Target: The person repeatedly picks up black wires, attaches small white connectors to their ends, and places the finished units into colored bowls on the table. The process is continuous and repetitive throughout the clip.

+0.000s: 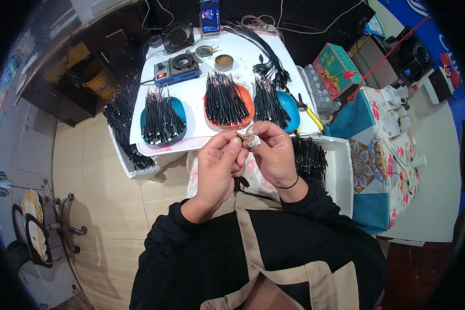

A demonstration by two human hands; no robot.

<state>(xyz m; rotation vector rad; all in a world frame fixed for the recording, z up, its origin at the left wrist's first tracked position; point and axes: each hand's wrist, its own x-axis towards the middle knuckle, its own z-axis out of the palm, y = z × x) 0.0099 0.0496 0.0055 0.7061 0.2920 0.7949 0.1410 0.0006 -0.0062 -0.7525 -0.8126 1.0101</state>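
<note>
Just in front of the white table's near edge, my left hand (218,166) and my right hand (274,156) meet with fingertips pinched together. Between them are the thin red and pale wire ends (237,131) of a cable. A black cable (241,182) hangs below my hands; my fingers hide where it joins the wires. White wrapping covers the tips of my right thumb and a finger. Beyond my hands, bundles of short black cables lie in an orange bowl (249,96), a left blue bowl (181,110) and a right blue bowl (293,106).
On the white table (195,124) stand a blue soldering pot (178,70), a round tin (223,62) and a phone (210,16). Yellow-handled pliers (313,118) lie at the right edge. White foam boxes (340,170) of cables flank the table. A swivel chair (62,226) stands left.
</note>
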